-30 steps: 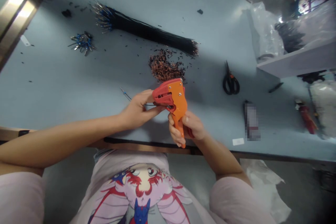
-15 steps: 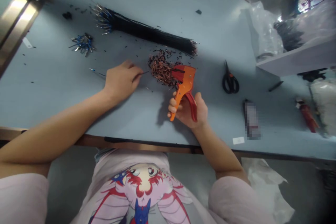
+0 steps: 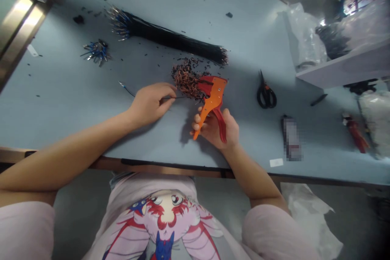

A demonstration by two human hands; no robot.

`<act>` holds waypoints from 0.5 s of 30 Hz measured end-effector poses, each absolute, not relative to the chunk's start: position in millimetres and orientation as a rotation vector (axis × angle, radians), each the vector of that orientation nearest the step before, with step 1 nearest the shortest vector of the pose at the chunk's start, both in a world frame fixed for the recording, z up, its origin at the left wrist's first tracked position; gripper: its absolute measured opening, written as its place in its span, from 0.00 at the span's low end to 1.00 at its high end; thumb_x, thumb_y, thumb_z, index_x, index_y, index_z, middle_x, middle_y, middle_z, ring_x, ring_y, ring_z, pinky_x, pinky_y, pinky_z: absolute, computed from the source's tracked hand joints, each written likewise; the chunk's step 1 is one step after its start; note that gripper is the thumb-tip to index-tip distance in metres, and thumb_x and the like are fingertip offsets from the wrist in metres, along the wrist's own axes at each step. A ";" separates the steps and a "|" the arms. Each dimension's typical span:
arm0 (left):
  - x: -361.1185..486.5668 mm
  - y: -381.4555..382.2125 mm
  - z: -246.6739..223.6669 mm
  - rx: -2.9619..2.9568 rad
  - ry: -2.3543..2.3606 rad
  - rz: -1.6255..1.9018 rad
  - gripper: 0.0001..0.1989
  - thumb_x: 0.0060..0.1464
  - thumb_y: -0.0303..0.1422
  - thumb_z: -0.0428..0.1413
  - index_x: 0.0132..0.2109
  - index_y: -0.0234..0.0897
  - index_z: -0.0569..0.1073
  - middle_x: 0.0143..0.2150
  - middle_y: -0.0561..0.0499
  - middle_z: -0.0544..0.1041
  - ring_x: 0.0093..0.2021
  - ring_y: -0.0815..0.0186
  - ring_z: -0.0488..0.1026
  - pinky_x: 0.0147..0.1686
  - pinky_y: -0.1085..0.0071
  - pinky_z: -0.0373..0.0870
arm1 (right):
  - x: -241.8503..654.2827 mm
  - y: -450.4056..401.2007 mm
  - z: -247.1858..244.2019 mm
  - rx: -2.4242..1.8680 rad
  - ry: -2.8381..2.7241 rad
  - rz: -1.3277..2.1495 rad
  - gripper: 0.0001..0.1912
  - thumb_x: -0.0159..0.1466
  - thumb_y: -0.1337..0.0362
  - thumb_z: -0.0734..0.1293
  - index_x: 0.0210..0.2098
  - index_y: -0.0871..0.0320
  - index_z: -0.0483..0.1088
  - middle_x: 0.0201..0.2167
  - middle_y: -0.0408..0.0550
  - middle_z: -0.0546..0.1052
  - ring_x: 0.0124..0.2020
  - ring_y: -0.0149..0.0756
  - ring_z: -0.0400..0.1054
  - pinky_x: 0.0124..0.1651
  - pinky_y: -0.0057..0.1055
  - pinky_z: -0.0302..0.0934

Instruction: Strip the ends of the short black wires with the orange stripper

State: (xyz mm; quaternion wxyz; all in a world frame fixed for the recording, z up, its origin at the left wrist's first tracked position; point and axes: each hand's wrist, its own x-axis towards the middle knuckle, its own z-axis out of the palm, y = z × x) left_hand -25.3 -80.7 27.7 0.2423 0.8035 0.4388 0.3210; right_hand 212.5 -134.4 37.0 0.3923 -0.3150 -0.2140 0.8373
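My left hand (image 3: pixel 152 103) pinches a thin black wire (image 3: pixel 130 92); its blue-and-silver terminal end sticks out to the left, its other end points right at the scrap pile. In my right hand (image 3: pixel 219 128) is an orange-and-red wire stripper (image 3: pixel 215 95), its jaws turned left, fingers round the orange handle. Beside the jaws lies a pile of copper and black wire scraps (image 3: pixel 185 79). Behind it stretches a long bundle of black wires (image 3: pixel 173 36), with terminals at the left and bare copper tips at the right. A small heap of blue terminal pieces (image 3: pixel 97 50) sits at the left.
Black-handled scissors (image 3: pixel 266 93) lie right of the stripper, near a blurred-out dark object (image 3: pixel 291 138) and a white label (image 3: pixel 276 163). Farther right are a black pen-like piece (image 3: pixel 319 100), a red-handled tool (image 3: pixel 356 133) and plastic bags (image 3: pixel 307 36) by a ledge.
My left hand has moved right and nearer to me with the wire, toward the stripper. My right hand and the stripper have shifted only slightly.
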 end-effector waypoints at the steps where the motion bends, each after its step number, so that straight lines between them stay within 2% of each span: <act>1: -26.4 -79.4 28.4 2.174 1.213 0.959 0.07 0.54 0.30 0.52 0.36 0.37 0.75 0.42 0.48 0.78 0.40 0.63 0.74 0.38 0.69 0.67 | 212.4 -134.1 36.8 -0.795 -0.555 2.122 0.26 0.62 0.42 0.61 0.45 0.58 0.68 0.36 0.48 0.75 0.34 0.39 0.72 0.44 0.48 0.70; 4: -28.8 -77.3 31.8 2.130 1.295 1.108 0.05 0.54 0.30 0.54 0.35 0.39 0.75 0.32 0.51 0.75 0.30 0.67 0.70 0.32 0.69 0.65 | 212.1 -133.4 36.4 -0.829 -0.620 2.092 0.29 0.59 0.39 0.62 0.43 0.59 0.68 0.35 0.48 0.76 0.34 0.41 0.73 0.43 0.47 0.70; 6: -28.9 -77.3 33.7 2.109 1.354 1.149 0.05 0.54 0.31 0.54 0.34 0.40 0.75 0.29 0.52 0.74 0.27 0.68 0.67 0.31 0.69 0.64 | 211.7 -134.0 37.1 -0.874 -0.678 2.075 0.32 0.57 0.36 0.62 0.42 0.59 0.68 0.33 0.49 0.76 0.33 0.42 0.73 0.42 0.47 0.69; 9: -27.7 -77.9 35.3 2.089 1.368 1.219 0.05 0.55 0.31 0.54 0.34 0.40 0.74 0.29 0.52 0.75 0.28 0.68 0.68 0.32 0.68 0.65 | 210.8 -136.5 39.0 -0.892 -0.762 2.102 0.33 0.55 0.33 0.62 0.40 0.58 0.67 0.31 0.48 0.76 0.31 0.42 0.74 0.42 0.48 0.68; 15: -26.5 -79.6 35.2 2.118 1.334 1.251 0.05 0.55 0.31 0.53 0.34 0.40 0.74 0.30 0.51 0.75 0.33 0.65 0.71 0.36 0.66 0.68 | 208.9 -140.5 35.6 -0.823 -0.901 2.193 0.33 0.56 0.34 0.63 0.42 0.58 0.66 0.33 0.49 0.77 0.32 0.42 0.74 0.37 0.43 0.69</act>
